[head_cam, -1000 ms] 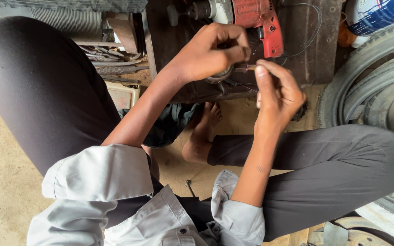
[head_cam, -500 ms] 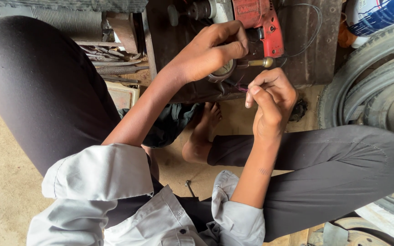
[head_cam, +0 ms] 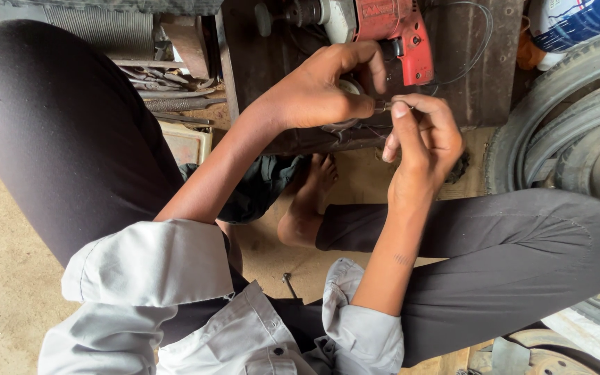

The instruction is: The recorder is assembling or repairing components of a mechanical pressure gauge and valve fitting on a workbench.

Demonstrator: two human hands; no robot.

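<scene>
Both hands work in a tight pocket: the left hand (head_cam: pixel 321 90) and right hand (head_cam: pixel 425 135) meet fingertip to fingertip just below the red plastic power drill (head_cam: pixel 394 31), with the dark rusty metal box (head_cam: pixel 467 76) close behind them. To the right, the stacked grey rubber tyres (head_cam: pixel 564 139) wall off that side. Below the hands, the bent legs in dark trousers (head_cam: pixel 515 257) and a bare foot (head_cam: pixel 307 201) ring a small patch of sandy floor (head_cam: pixel 1 278), the widest open ground lying at the floor's left edge.

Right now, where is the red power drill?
The red power drill lies at the top centre of the head view, just above the left hand and right hand.
</scene>
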